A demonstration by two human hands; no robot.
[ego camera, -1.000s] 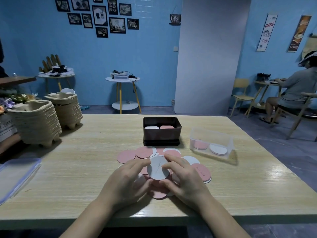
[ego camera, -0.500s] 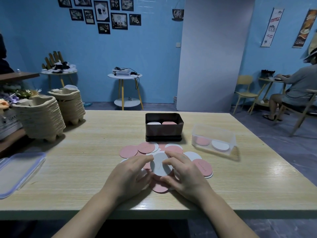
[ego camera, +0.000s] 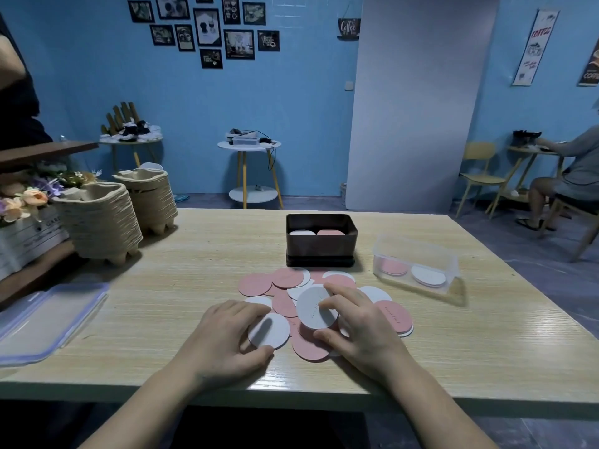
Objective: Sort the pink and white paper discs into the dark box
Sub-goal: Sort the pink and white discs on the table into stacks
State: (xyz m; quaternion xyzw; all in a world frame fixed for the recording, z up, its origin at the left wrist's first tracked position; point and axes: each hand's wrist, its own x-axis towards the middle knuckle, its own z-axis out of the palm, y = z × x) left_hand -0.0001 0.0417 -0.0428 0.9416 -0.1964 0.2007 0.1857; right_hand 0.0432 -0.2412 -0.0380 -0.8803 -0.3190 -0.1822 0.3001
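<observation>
Left hand (ego camera: 227, 345) has split off toward nine o'clock, pinching its own white disc (ego camera: 269, 330); right hand (ego camera: 363, 332) grips a second white disc (ego camera: 316, 307) over the pile (ego camera: 285, 304). Dark box (ego camera: 321, 251) sits at twelve o'clock beyond it.

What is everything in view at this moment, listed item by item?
table: one, light wood, foreground
dark box: one, dark brown, table centre; white and pink stacks inside
clear box: one, transparent, right of dark box; pink and white discs inside
loose discs: over ten, pink and white, overlapping in front of dark box
pulp tray stacks: two, beige, table's far left
clear lid: one, blue-edged, table's left edge
side tables: two, yellow-legged, by blue wall
seated person: one, grey top, far right
left hand: one, grip on near white disc
right hand: one, grip on upper white disc
</observation>
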